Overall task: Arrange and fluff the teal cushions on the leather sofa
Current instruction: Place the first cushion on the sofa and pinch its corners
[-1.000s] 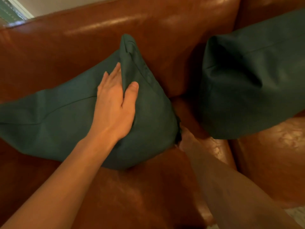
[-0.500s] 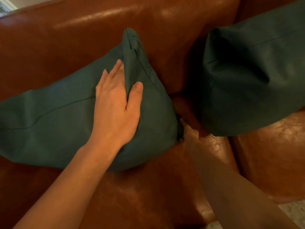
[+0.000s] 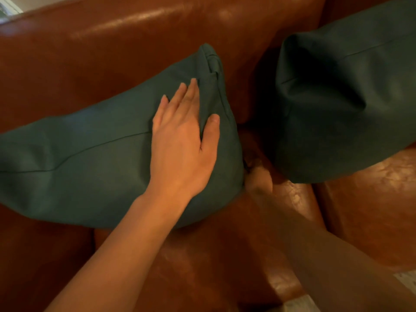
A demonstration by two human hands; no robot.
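- Our left hand point(image 3: 182, 149) has flattened on the left teal cushion point(image 3: 90, 158), fingers now spread toward 12 o'clock.
- Our right hand point(image 3: 258, 176) has blurred.

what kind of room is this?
Likely a home living room: a brown leather sofa, two teal cushions, left and right, and a sliver of window top left.

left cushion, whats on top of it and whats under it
The left hand lies flat on the left cushion. Under it shows the leather sofa seat; the right hand reaches its lower corner, fingers hidden.
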